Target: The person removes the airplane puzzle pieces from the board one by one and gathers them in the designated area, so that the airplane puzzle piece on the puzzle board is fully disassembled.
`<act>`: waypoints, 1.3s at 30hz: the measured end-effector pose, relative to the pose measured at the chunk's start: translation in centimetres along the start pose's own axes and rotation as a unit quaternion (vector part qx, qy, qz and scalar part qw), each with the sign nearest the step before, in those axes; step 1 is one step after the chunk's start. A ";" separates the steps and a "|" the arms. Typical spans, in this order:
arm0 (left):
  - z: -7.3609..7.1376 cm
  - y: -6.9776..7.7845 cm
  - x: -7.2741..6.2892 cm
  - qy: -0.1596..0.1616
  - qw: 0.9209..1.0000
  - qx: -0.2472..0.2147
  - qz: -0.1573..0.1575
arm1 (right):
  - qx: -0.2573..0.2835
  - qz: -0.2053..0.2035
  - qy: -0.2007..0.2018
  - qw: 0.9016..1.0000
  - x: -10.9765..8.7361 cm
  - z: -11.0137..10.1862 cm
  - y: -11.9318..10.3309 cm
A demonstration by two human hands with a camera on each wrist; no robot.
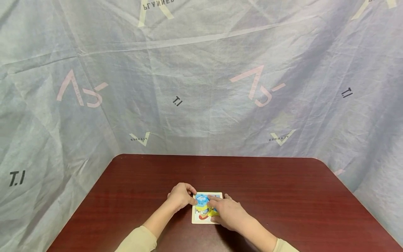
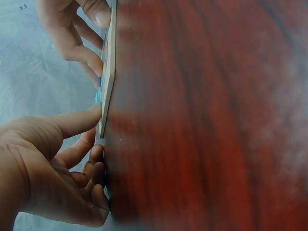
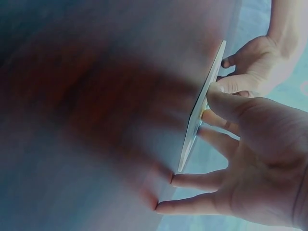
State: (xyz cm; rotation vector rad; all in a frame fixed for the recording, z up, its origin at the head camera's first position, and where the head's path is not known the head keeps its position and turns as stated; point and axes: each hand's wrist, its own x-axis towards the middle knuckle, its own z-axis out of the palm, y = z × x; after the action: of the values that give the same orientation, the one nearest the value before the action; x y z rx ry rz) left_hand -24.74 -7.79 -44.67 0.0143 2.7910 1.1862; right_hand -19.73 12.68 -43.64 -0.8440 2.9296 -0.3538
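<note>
In the head view, a framed picture board [image 1: 201, 209] lies on the near half of the table [image 1: 270, 185], roughly midway between the table's left and right sides; its pale border looks like thin wood, so it should handle as light and stiff, hardly fragile, though the printed face may be a little slick; opposite sides of the border look the best place to take hold. It is close to square — a long axis is hard to tell — and its sides run about parallel and square to the table's far edge; which way the printed blue, yellow and red figure points I cannot tell for sure, with fingers over it. The left hand [image 1: 181, 196], toward the table's left side, grips the board's left border near the far corner; the right hand [image 1: 232, 214], toward the table's right side, lies over the board's right part, fingers extended.

In the left wrist view, the board's edge shows slim and seems flat on the table; the left thumb rests on its face while the other fingers curl in at the border, low to the table.

In the right wrist view, the right thumb and two fingers touch the face — spread, pressing rather than clenched; the remaining two reach past the border, tips on the table.
</note>
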 end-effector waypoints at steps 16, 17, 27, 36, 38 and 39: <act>0.1 -0.6 0.1 -0.002 0.999 0.014 0.036 | -0.011 -0.003 0.006 1.000 0.1 0.0 0.1; 0.1 -0.6 0.0 -0.002 0.999 0.014 0.037 | -0.010 -0.003 0.004 1.000 0.1 0.0 0.1; 0.1 -0.1 0.2 -0.009 0.999 0.024 0.031 | -0.014 -0.004 0.007 1.000 0.0 0.0 0.3; 0.0 -0.3 -0.2 -0.011 0.999 -0.005 0.052 | -0.009 0.002 -0.006 1.000 0.1 0.3 0.1; 0.0 -0.4 -0.3 -0.008 0.998 -0.011 0.065 | -0.009 0.004 -0.008 1.000 0.1 0.3 0.1; 0.0 -0.5 -0.4 -0.006 0.997 -0.014 0.072 | -0.008 0.004 -0.009 1.000 0.1 0.2 0.1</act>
State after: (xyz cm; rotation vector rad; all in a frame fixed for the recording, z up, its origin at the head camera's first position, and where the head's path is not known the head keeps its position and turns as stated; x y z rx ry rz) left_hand -24.30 -8.14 -45.02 0.2231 2.8034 1.2518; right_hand -19.80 12.68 -43.87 -0.8318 2.9220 -0.3194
